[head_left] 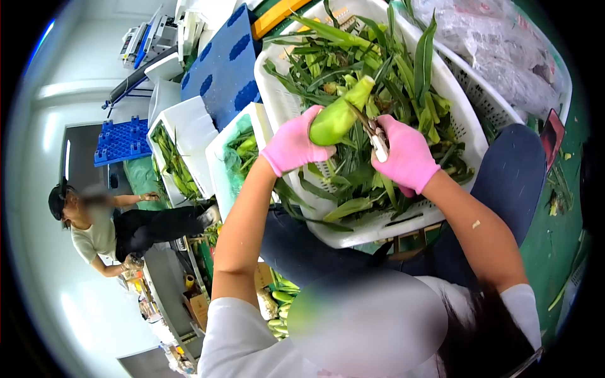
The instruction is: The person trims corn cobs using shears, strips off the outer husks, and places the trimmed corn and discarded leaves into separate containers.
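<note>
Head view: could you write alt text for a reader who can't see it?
A pink-gloved left hand holds a green ear of corn while the right hand, also pink-gloved, grips a small metal tool beside it, above a white basket piled with green leaves. At the picture's left is another person in a dark cap.

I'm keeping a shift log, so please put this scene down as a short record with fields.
Left hand: pink glove, gripping a green corn ear
Right hand: pink glove, gripping a metal hand tool close beside the ear
Below the hands: white crate heaped with green leaves
Beside the crate: clear plastic packaging; a blue pallet
Background: another person in a dark cap
Unclear: whether the tool touches the ear
</note>
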The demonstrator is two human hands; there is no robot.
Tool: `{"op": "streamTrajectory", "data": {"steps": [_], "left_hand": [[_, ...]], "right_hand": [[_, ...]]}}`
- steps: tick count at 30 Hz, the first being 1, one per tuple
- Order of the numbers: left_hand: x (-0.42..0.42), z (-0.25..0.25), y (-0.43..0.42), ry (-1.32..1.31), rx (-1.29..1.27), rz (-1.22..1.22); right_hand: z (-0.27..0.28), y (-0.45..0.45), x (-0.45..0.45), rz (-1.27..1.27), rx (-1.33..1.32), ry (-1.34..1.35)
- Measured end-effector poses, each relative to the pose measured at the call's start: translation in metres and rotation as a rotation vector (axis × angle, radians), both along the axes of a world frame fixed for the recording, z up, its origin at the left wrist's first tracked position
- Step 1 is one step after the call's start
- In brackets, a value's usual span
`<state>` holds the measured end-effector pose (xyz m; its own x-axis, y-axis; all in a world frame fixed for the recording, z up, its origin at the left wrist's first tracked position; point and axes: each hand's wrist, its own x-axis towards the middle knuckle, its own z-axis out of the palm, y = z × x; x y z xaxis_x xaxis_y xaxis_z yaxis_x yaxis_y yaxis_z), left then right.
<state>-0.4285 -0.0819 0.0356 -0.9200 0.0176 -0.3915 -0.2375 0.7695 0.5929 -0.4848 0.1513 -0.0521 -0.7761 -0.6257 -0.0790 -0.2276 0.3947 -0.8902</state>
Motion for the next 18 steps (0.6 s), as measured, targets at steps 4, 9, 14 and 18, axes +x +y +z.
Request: {"op": "streamTrajectory", "data": {"steps": [4,9,14,18], "left_hand": [[-0.011,-0.025,-0.028,-0.171,0.030,-0.060],[-0.009,-0.036,-0.041,-0.334,0.218,-0.138],[0.008,-0.045,-0.053,-0.361,0.371,0.152],[0.028,-0.074,-0.012,0.176,0.963,0.500]], "right_hand": [[-0.027,-0.010,0.014,-0.012,0.058,-0.122],[-0.021,-0.002,0.022,0.129,0.025,-0.497],[-0.029,-0.007,0.034,0.132,-0.592,-1.041],[0.031,0.021,-0.012,-0.042,-1.036,-1.184]]}}
